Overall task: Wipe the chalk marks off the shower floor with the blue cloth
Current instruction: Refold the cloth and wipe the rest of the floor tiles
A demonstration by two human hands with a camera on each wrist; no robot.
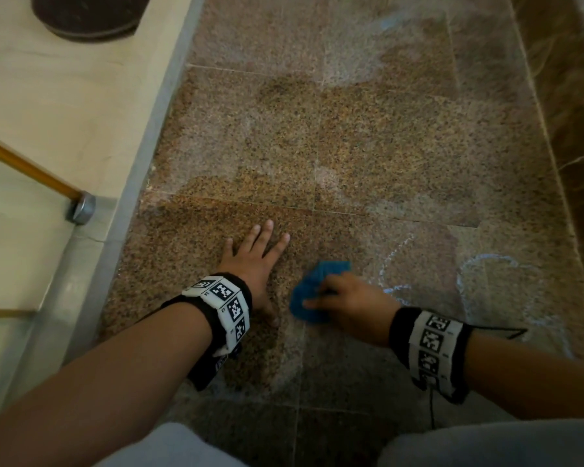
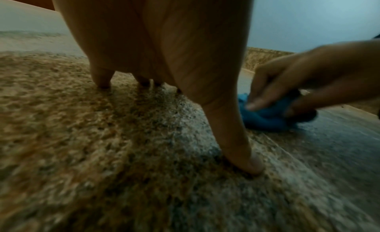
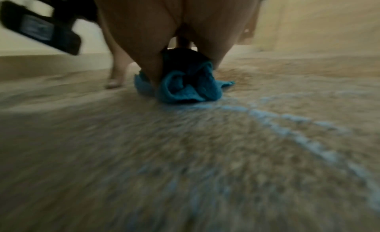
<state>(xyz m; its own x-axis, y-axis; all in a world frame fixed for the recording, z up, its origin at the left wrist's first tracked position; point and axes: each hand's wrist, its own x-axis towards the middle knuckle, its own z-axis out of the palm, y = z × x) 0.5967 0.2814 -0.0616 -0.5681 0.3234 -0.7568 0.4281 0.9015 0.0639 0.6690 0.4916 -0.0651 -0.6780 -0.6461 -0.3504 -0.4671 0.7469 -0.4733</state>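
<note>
Knelt over a speckled brown granite shower floor [image 1: 368,136], seen from the head view with both forearms reaching up from the bottom edge. Left hand [image 1: 253,261] laid flat on the stone at lower centre, fingers straight and spread, thumb pointing toward the lower right, holding nothing; from the left wrist view, fingertips [image 2: 103,84] and thumb [image 2: 244,157] pressed against the tile. Right hand [image 1: 348,303] just to the right of it, fingers curled over a bunched blue cloth [image 1: 312,294], pressing it onto the floor; from the right wrist view, folds of the cloth [image 3: 185,89] squeezed out beneath the palm, touching the stone. Cloth placed just beside the left thumb, apart from it by a narrow strip of tile. Pale blue-white chalk marks [image 1: 486,284] looped across the lower right of the head view, right of the cloth; one chalk line [image 3: 287,126] ran from the cloth's edge toward the lower right of the right wrist view. Hazy whitish smears spread over tiles in the middle and upper right, patches of darker clean stone between them. Marker-patterned wristbands [image 1: 226,308] worn on both wrists. Grey kerb [image 1: 149,136] slanting along the left, cream floor beyond it, a wooden handle [image 1: 31,170] ending in a metal cap [image 1: 81,207] at mid left, a dark rounded object [image 1: 88,15], too cropped to identify, at upper left. No containers visible. Wrist views blurred.
</note>
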